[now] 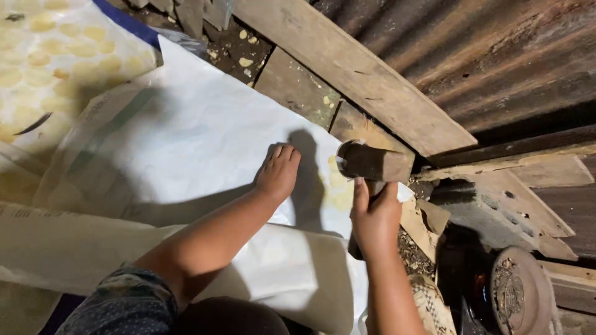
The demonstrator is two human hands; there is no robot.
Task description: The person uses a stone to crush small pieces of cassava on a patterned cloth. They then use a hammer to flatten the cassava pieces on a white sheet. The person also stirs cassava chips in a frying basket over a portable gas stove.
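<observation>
One mallet (372,162) in right hand (375,217)

A rough floor of weathered wooden planks (298,87) and dark packed dirt (233,46) carries everything, with small pale crumbs scattered on the dirt at the far middle. A large white sheet (192,142) lies spread over the planks across the middle, reaching from the far edge toward the near side, and a tan woven sack (56,242) lies flat along its near left, while a pale mat (43,62) covered with rows of yellowish round pieces (68,49) lies at the far left. At the near right, broken wood scraps (428,217) and a round rusty metal lid (518,291) rest on the ground.
</observation>
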